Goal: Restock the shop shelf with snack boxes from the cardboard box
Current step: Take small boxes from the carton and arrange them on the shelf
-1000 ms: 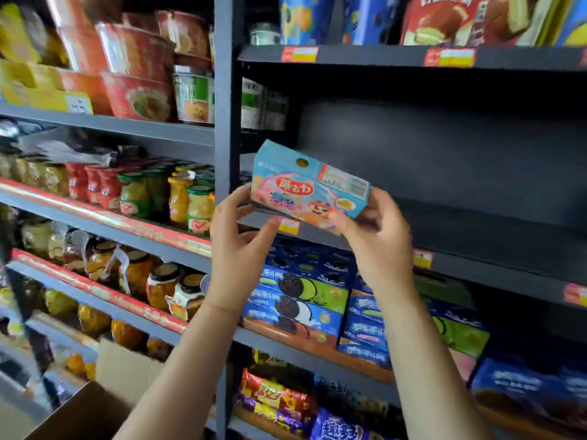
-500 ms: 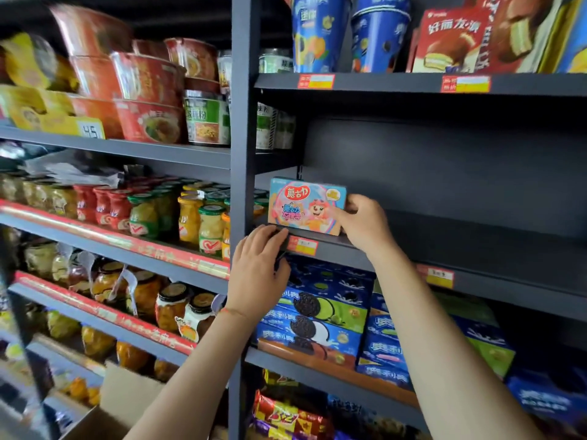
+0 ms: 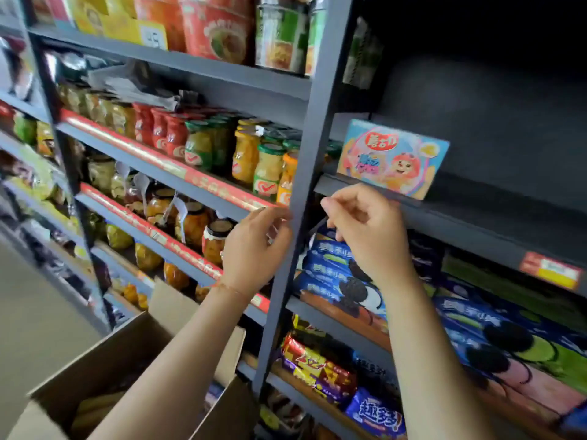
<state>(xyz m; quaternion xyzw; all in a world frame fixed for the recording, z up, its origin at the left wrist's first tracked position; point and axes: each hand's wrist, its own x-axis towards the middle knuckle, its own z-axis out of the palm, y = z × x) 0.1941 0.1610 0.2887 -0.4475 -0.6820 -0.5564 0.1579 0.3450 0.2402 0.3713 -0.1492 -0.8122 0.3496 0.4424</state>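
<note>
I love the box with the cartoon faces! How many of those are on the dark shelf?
1. The cartoon snack box stands alone at the dark shelf's left front edge, above the right hand.

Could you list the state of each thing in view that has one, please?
Snack box: upright on the dark shelf, at its left end, released.
Left hand: fingers loosely curled, holding nothing.
Right hand: fingers loosely curled, below the shelf edge, holding nothing.
Cardboard box: flaps open, contents unclear.
</note>
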